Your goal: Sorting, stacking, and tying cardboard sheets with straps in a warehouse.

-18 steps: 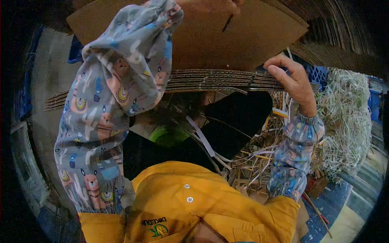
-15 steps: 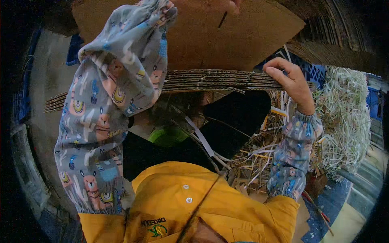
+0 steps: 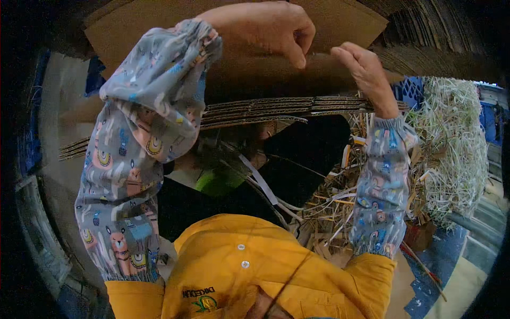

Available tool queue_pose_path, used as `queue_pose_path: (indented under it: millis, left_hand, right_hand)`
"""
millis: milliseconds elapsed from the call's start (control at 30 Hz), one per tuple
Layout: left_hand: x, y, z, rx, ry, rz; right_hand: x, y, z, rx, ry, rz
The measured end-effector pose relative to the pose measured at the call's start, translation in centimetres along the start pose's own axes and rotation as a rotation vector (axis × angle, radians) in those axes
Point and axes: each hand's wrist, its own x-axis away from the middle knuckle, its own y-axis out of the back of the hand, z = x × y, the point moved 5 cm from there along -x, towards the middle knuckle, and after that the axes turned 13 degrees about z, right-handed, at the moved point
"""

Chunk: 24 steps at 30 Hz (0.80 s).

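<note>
While both forearms reach toward twelve o'clock, the left hand bends over a brown cardboard sheet, its fingers curled in toward the thumb; whether anything is pinched there I cannot tell. Between one and two o'clock, the right hand is raised near the sheet's right side, thumb and fingers drawn together, though whether they grip the cardboard cannot be told. The two hands are near each other but apart. The sheet lies at twelve o'clock, its lower part blurred, just beyond a stack of cardboard whose ribbed edges face the body. As far as progress can be judged, several layers are already gathered in that stack, while the sheet at the hands looks unfinished. More cardboard stands in a pile toward two o'clock; how much is left cannot be counted. A blue crate sits at two o'clock, a bale of pale shreds at three, and loose scraps at four
</note>
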Motion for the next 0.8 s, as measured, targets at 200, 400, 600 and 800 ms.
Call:
queue_pose_path:
  millis: [200, 400, 600, 800]
  left_hand:
    - [2.0, -0.6, -2.8, -0.715, -0.124, -0.906]
    - [-1.2, -1.3, 1.3, -0.542, 0.252, -0.537]
    - [-0.6, -0.7, 1.8, -0.386, 0.322, -0.663]
    - [-0.3, -2.1, -0.1, -0.740, 0.168, -0.907]
  right_hand:
    - [-2.5, 0.3, -0.4, 0.011, 0.068, -0.145]
    - [-2.7, 0.4, -1.0, 0.014, 0.094, -0.152]
    - [-2.6, 0.4, -1.7, 0.002, 0.099, -0.176]
    - [-2.3, 0.2, -1.1, -0.092, 0.105, -0.153]
